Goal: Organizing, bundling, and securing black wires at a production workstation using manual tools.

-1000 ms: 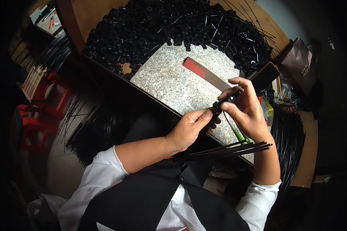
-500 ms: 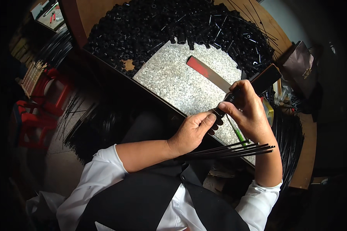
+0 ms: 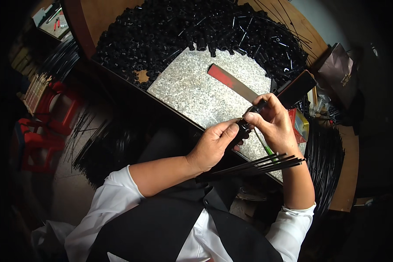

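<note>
1. Black, smooth, tube-like cylindrical part (image 3: pixel 259 106) sits between both hands, right of centre in the frame; work on it looks unfinished.
2. The bare left hand (image 3: pixel 214 142) closes thumb and fingers round its lower end; the bare right hand (image 3: pixel 277 129), half curled, pinches its upper end.
3. Across the upper centre, a heap of loose, hollow black tubes (image 3: pixel 196 26) crowds the speckled grey-white table (image 3: pixel 196 91); whether any are finished, I cannot tell.
4. Lower down lies a flat, straight-edged red-and-grey bar (image 3: pixel 231 82).
5. Slim black rods (image 3: pixel 266 165) fan out below the hands.
</note>
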Motion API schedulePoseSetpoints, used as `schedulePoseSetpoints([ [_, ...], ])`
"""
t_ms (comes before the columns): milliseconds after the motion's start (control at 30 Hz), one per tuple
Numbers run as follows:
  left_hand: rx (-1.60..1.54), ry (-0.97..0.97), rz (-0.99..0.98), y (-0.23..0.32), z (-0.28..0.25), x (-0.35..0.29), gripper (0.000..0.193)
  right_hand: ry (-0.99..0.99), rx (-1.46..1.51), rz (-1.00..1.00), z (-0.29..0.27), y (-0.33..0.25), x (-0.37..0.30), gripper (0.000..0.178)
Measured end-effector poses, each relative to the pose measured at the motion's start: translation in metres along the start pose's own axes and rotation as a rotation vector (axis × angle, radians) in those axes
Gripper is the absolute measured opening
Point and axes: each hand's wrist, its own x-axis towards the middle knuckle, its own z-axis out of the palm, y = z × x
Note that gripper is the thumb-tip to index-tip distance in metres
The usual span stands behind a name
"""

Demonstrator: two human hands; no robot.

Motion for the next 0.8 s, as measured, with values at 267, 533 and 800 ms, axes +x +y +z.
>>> schedulePoseSetpoints([
  [267, -0.139, -0.054, -0.096, -0.001, -0.013, 0.001, 0.035, -0.087, -0.234, -0.175, 0.005, 0.019, -0.012, 0.048],
  [533, -0.129, -0.063, -0.119, 0.001, -0.014, 0.001, 0.032, -0.119, -0.272, -0.091, 0.003, 0.012, -0.013, 0.029],
  [800, -0.055, -0.09, -0.107, 0.001, -0.015, 0.002, 0.03, -0.171, -0.142, -0.08, -0.001, 0.002, -0.013, 0.021],
])
